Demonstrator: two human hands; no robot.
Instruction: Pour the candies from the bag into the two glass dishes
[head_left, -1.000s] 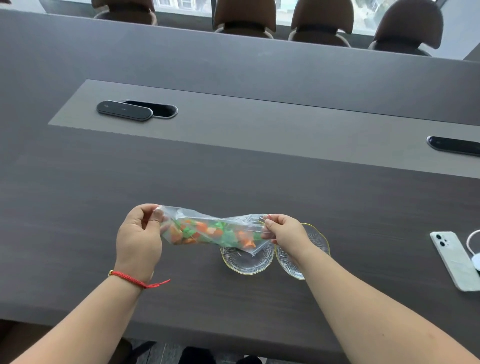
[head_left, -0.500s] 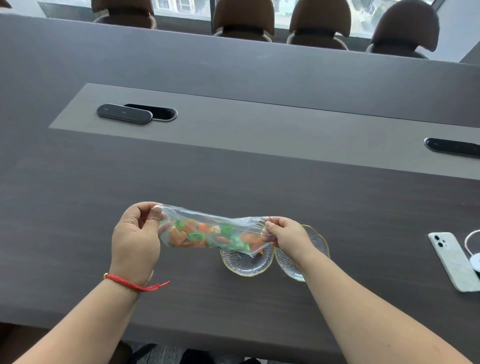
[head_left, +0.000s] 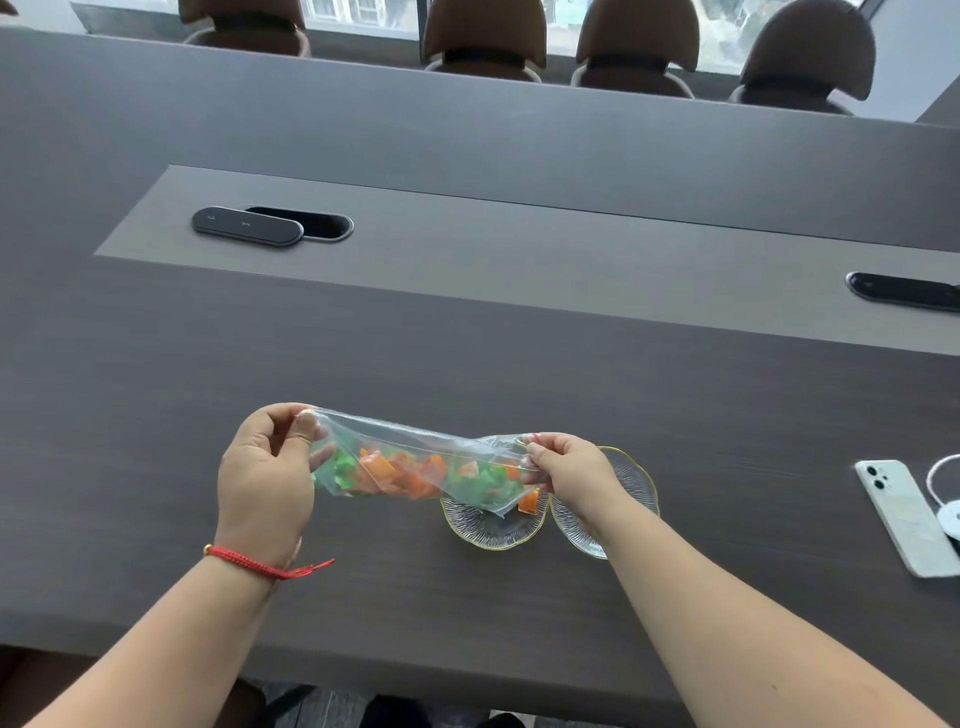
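I see the left hand (head_left: 265, 483) and right hand (head_left: 563, 470) pinching the candy bag (head_left: 415, 467) stretched above the left glass dish (head_left: 493, 525), pouring just starting; next I'd tip its right end down.

Both forearms are bare, no sleeves showing. The left hand (head_left: 265, 478) has a red braided cord bracelet (head_left: 244, 562) at the wrist, one small gold bead, loose tails trailing. The right hand (head_left: 569, 475) wears nothing.

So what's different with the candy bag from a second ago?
The right hand has dipped its end of the bag, so candies slid rightward and an orange one now peeks out over the left dish. The left hand still pinches the other end. Both dishes, including the right dish, and the phone stayed put.
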